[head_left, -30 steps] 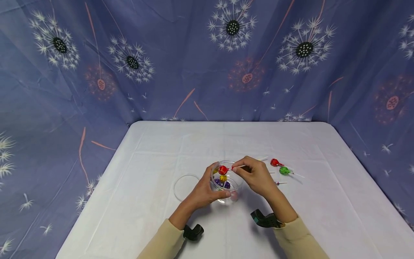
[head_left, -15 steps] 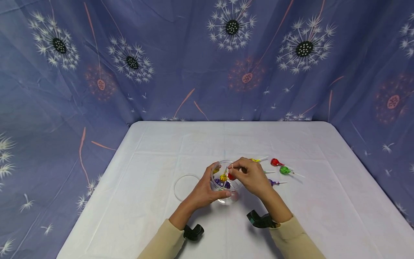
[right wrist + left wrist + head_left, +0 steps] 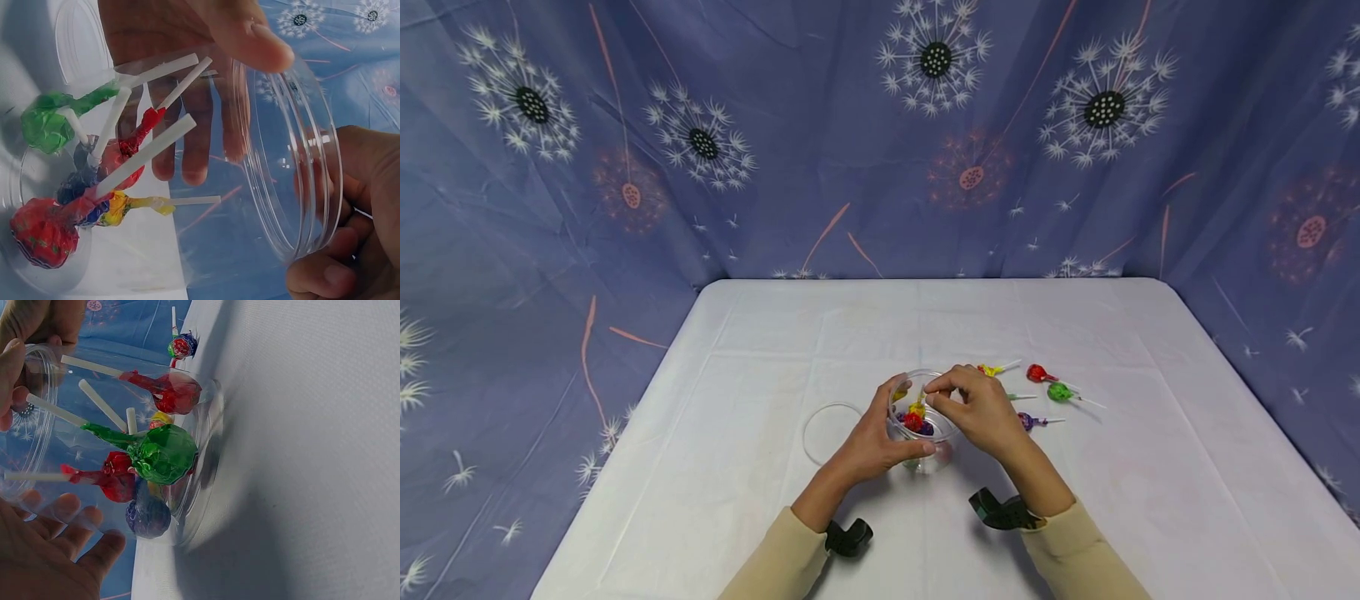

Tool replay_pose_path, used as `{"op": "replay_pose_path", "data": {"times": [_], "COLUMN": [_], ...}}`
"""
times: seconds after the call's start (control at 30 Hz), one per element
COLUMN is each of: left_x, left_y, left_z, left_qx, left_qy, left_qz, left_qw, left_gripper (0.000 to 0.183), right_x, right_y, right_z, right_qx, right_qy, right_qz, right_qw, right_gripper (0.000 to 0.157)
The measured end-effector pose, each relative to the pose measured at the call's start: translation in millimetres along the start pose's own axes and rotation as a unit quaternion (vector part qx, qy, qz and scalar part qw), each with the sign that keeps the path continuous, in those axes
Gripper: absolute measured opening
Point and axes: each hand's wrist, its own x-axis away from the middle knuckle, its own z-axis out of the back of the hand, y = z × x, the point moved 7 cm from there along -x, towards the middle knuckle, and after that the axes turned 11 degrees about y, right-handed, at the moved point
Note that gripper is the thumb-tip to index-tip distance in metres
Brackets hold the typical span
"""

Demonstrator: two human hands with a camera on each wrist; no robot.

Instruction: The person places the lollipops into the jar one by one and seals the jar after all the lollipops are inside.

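Note:
My left hand [image 3: 871, 446] holds a clear plastic jar [image 3: 917, 463], thumb at the front and fingers round the far side. Wrapped lollipops lie inside it: the left wrist view shows a green lollipop [image 3: 164, 453], a red lollipop [image 3: 178, 394] and a blue lollipop [image 3: 149, 517], sticks toward the mouth. A yellow lollipop [image 3: 117, 207] shows through the wall in the right wrist view. My right hand [image 3: 981, 408] is at the jar's open mouth, its bent thumb and forefinger apart with nothing between them.
Right of the jar lie several loose lollipops: a yellow one [image 3: 992, 369], a red one [image 3: 1037, 373], a green one [image 3: 1060, 392] and a purple one [image 3: 1028, 421]. A clear round lid [image 3: 806, 437] rests on the white table [image 3: 760, 517], left of the jar.
My right hand brought a red lollipop over the jar, lowered it and let go; it now lies inside among the others. My left hand has kept its grip on the jar.

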Motion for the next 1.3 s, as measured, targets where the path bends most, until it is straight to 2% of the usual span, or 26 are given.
{"op": "replay_pose_path", "data": {"times": [0.13, 0.27, 0.37, 0.47, 0.53, 0.67, 0.87, 1.07, 1.3], "left_x": [0.0, 0.1, 0.1, 0.1, 0.0, 0.1, 0.1, 0.0, 0.2], "left_y": [-0.1, 0.2, 0.5, 0.7, 0.3, -0.6, -1.7, -1.1, -0.3], "left_z": [-0.4, -0.1, 0.7, 1.4, 1.6, 1.3, 0.6, -0.4, -1.5], "left_qx": [0.004, 0.002, -0.005, -0.012, -0.018, -0.026, -0.024, -0.026, -0.023], "left_qy": [0.000, 0.003, 0.007, 0.010, 0.012, 0.012, 0.010, 0.009, 0.005], "left_qz": [0.000, 0.001, 0.002, 0.003, 0.006, 0.008, 0.007, 0.002, -0.002], "left_qw": [1.0000, 1.0000, 1.0000, 0.9999, 0.9997, 0.9996, 0.9996, 0.9996, 0.9997], "left_gripper": [0.098, 0.097, 0.097, 0.096, 0.096, 0.095, 0.096, 0.095, 0.096], "right_x": [0.7, 3.3, 4.7, 6.2, 7.6, 12.4, 19.2, 27.1, 37.9], "right_y": [0.1, 3.5, 8.8, 16.0, 15.4, 31.7, 65.1, 95.9, 126.5], "right_z": [2.5, 11.2, 23.1, 37.0, 47.3, 60.9, 75.5, 84.7, 87.7], "right_qx": [-0.017, -0.056, -0.077, -0.073, -0.062, -0.046, 0.038, 0.088, 0.131], "right_qy": [-0.002, -0.004, 0.011, 0.032, 0.046, 0.057, 0.070, 0.058, 0.015], "right_qz": [0.000, -0.025, -0.036, -0.042, -0.046, -0.056, -0.062, -0.088, -0.121], "right_qw": [1.000, 0.998, 0.996, 0.996, 0.996, 0.996, 0.995, 0.991, 0.984], "right_gripper": [0.009, 0.008, 0.009, 0.010, 0.011, 0.010, 0.008, 0.011, 0.016]}}
